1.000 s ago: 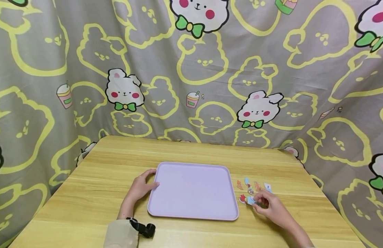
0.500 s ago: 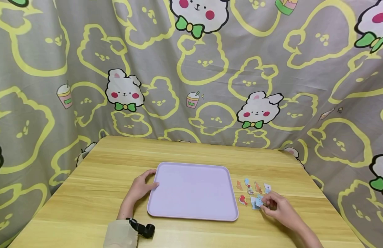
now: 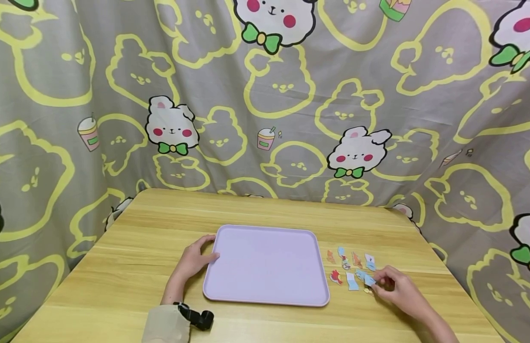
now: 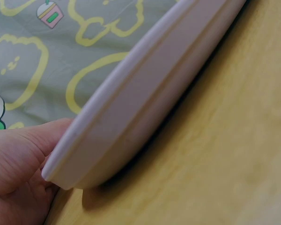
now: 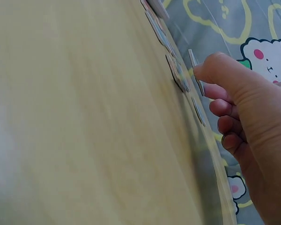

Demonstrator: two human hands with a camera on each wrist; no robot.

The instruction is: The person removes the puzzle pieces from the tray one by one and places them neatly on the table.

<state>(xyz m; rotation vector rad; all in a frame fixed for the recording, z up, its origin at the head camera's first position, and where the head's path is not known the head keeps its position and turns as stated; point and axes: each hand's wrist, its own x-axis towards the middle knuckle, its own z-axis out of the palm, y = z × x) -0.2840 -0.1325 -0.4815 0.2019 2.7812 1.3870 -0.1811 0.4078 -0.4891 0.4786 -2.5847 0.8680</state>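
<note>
A lilac tray [image 3: 266,264] lies on the wooden table, and my left hand [image 3: 195,259] grips its left edge. In the left wrist view, that hand [image 4: 18,173] wraps round the end of the tray's raised rim [image 4: 131,93]. To the right of the tray, my right hand [image 3: 395,288] pinches a small light-blue puzzle piece [image 3: 369,281] between thumb and fingers. The right wrist view has this thin piece [image 5: 193,58] held edge-on, just off the table. Below it a yellowish piece [image 3: 367,290] is partly hidden by the hand.
Several puzzle pieces lie in rough rows beside the tray, among them a red one [image 3: 335,277], a white and blue one [image 3: 352,281] and an orange one [image 3: 357,259]. A patterned curtain [image 3: 290,119] hangs round the table [image 3: 162,214].
My right hand has moved rightward. A white and blue piece lies uncovered where the hand was, and the hand is at a light-blue piece further right. The left hand and tray have stayed put.
</note>
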